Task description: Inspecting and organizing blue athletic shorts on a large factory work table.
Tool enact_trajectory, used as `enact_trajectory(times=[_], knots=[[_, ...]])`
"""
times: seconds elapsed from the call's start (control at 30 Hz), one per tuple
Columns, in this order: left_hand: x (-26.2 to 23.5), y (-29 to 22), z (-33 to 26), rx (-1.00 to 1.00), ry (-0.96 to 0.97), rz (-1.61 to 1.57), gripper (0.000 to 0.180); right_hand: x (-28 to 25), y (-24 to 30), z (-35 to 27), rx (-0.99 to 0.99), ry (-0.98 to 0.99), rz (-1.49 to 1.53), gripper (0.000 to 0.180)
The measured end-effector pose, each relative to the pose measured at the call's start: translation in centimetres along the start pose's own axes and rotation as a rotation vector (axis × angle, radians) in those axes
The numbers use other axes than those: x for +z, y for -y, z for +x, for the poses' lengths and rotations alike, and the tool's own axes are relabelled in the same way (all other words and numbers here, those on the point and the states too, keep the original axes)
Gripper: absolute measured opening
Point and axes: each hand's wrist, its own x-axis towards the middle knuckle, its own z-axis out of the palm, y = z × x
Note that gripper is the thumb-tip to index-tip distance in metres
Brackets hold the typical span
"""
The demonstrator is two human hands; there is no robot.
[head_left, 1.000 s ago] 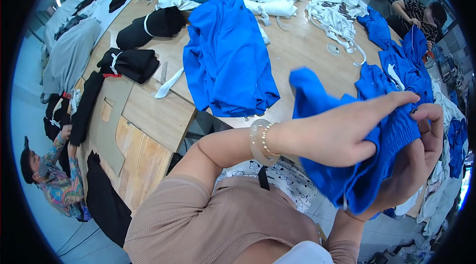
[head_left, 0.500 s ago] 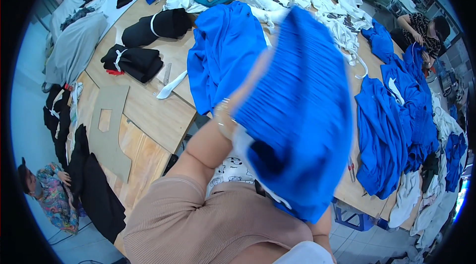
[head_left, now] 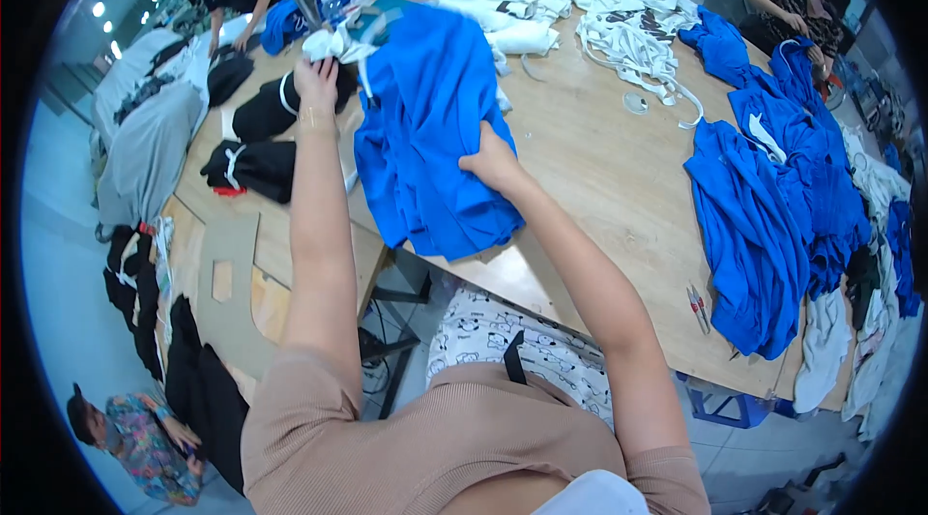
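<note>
A blue garment [head_left: 425,128] lies spread over the near edge of the table, in front of me. My right hand [head_left: 495,165] grips its right side, thumb on top and the other fingers partly hidden by the cloth. My left hand [head_left: 317,85] reaches past the garment's far left corner. Its fingers are stretched out, with the tips against a bunched white cloth [head_left: 333,44]. Just beside that hand is a rolled black bundle [head_left: 266,111] tied with a white strip. The garment hides whatever lies beneath it.
A second black bundle [head_left: 253,170] and a cardboard pattern piece [head_left: 229,297] lie at left. White garments [head_left: 628,46] cover the far side. Blue garments [head_left: 749,235] heap at right, near small red-handled tools [head_left: 698,309]. Several people work around the table.
The blue garment, held up blurred before me, has come down onto the blue cloth on the table. My left hand has stretched far forward to the white cloth. The view has shifted.
</note>
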Motion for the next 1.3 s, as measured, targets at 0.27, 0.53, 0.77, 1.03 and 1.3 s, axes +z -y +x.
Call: enact_trajectory(times=[0.27, 0.53, 0.77, 1.03, 1.3], knots=[[2.6, 10.4, -9.0, 0.895, 0.377, 1.215, 0.039, 2.4, -4.1, 1.3, -0.051, 0.052, -0.202, 0.064], [10.4, 13.5, -9.8, 0.847, 0.959, 2.127, 0.034, 2.7, -2.9, -0.3, -0.128, 0.065, -0.405, 0.044], [4.6, 16.4, -5.5, 0.496, 0.250, 1.901, 0.043, -2.5, -5.3, 3.4, 0.014, 0.061, 0.091, 0.036], [3.9, 18.2, -5.7, 0.639, 0.157, 1.885, 0.038, -3.8, -8.2, 17.5, -0.098, -0.320, -0.500, 0.018], [4.4, 17.7, -5.8, 0.632, 0.129, 1.895, 0.037, 0.0, -9.4, 22.9, -0.055, -0.184, -0.718, 0.029]])
